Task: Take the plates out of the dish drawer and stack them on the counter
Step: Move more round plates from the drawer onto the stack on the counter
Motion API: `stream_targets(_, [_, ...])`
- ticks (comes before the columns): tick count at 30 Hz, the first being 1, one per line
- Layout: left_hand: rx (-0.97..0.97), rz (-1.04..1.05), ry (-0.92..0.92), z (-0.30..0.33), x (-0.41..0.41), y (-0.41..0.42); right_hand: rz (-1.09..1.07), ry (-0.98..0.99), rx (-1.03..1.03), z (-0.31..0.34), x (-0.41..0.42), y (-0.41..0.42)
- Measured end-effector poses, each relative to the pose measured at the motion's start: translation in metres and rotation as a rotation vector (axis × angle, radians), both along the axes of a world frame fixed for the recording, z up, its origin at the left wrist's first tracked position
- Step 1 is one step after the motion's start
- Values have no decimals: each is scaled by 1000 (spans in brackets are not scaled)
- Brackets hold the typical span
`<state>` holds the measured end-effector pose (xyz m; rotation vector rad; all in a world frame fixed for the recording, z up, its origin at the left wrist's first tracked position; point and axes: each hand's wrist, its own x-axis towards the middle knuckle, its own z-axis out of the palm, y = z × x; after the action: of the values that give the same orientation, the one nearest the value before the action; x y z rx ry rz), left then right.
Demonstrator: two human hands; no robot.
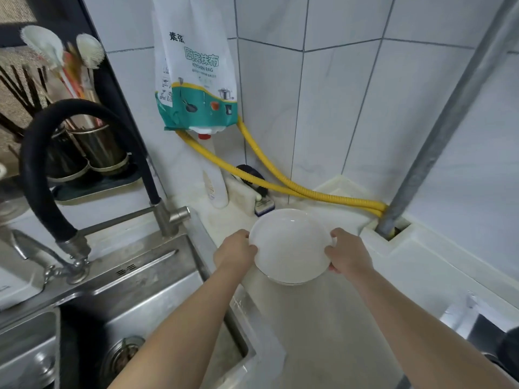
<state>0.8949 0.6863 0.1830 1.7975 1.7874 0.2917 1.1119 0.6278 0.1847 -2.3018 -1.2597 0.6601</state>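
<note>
White plate sits level between both hands; left hand and right hand grip opposite rims, just above the counter.

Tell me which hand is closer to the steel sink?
Left. The left hand grips the white plates on the side nearest the steel sink; the right hand holds their far edge.
</note>
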Motion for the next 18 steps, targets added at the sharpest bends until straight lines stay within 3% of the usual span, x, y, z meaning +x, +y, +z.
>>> stream_targets(18, [24,-27,44,-22,9,30,1,-213,-107,-30,8,19])
